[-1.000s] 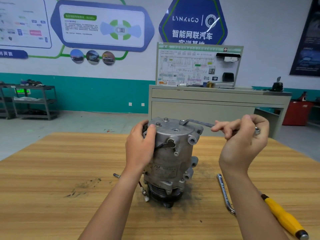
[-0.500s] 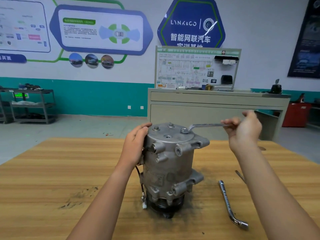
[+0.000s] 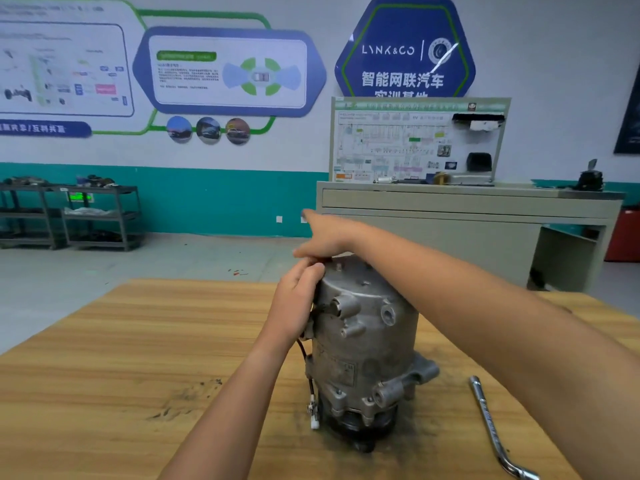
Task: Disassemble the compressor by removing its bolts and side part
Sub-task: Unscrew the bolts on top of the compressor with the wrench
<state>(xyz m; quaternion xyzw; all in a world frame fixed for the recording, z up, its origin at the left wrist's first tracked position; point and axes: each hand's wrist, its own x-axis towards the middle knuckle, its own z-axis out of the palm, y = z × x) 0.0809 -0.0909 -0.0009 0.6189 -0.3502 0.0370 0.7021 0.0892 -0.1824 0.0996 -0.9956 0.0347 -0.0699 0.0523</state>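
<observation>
On the near right of the wooden desk (image 3: 138,358), whose grain ran in pale and honey-coloured bands, a slim polished steel bar (image 3: 488,427) with a bent end lay flat, well apart from the compressor (image 3: 363,341). A dark, sooty smudge (image 3: 187,396) marked the wood to the left.

The compressor stood upright on its dark round end near the middle of the desk, ringed by more black grime. Its body was a dull grey cast-metal cylinder, rough and stained, with short tubular ports (image 3: 388,315) sticking out of the upper side, lugged ears near the base and a worn label (image 3: 346,370) on the front. A thin black wire ran down its left side to a small white plug (image 3: 313,415).

The left hand (image 3: 298,299) gripped the upper left edge of the housing, fingers curled over the rim. The right hand (image 3: 329,237) reached across above the domed top, its forearm hiding part of the cap. One finger pointed out to the left, but the hand was blurred and it was unclear whether it held anything.

Beyond the desk lay a grey concrete floor. On the left, dark metal shelf racks (image 3: 100,216) held loose parts and a crumpled pale sheet, too small to identify. A long beige cabinet (image 3: 450,202) carried an upright wiring-diagram board (image 3: 415,140), and a red bin (image 3: 627,233) sat at the far right, its contents out of sight. A white and teal wall with a blue hexagonal sign (image 3: 405,50) stood behind.
</observation>
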